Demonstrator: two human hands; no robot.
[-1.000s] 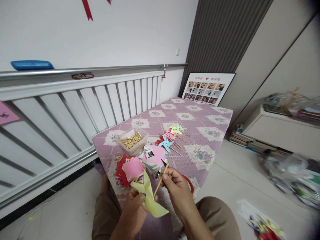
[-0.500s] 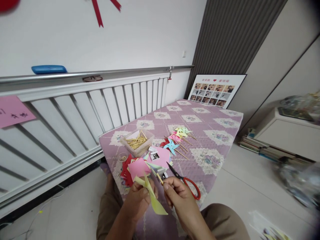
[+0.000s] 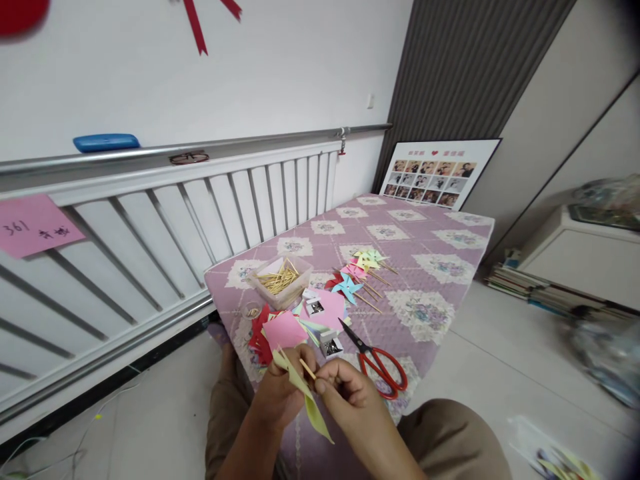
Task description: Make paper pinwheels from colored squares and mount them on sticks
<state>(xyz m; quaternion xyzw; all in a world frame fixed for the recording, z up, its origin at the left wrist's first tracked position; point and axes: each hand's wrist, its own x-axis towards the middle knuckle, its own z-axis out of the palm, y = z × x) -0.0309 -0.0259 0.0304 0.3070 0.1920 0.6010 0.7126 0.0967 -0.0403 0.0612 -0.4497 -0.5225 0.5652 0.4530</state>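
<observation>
Near the table's front edge, my left hand (image 3: 281, 393) is closed on a yellow paper pinwheel (image 3: 314, 415), whose blades stand on edge. My right hand (image 3: 350, 395) pinches a short wooden stick (image 3: 307, 369) close beside the paper. Whether the stick touches the pinwheel I cannot tell. Red-handled scissors (image 3: 383, 367) lie with blades parted to the right of my right hand. Beyond my hands are a pink paper square (image 3: 285, 330) on a stack of coloured paper and a small white box (image 3: 331, 345) of shiny metal pieces.
A clear plastic box (image 3: 283, 297) holds many wooden sticks. Several finished pinwheels on sticks, a blue pinwheel (image 3: 347, 288) among them, lie farther back. A white radiator (image 3: 220, 217) borders the table's left side; a photo board (image 3: 440, 172) leans at the far end.
My right hand has moved left and slightly down with the stick, closer to my left hand. The pinwheel has turned more edge-on. The scissors now show fully.
</observation>
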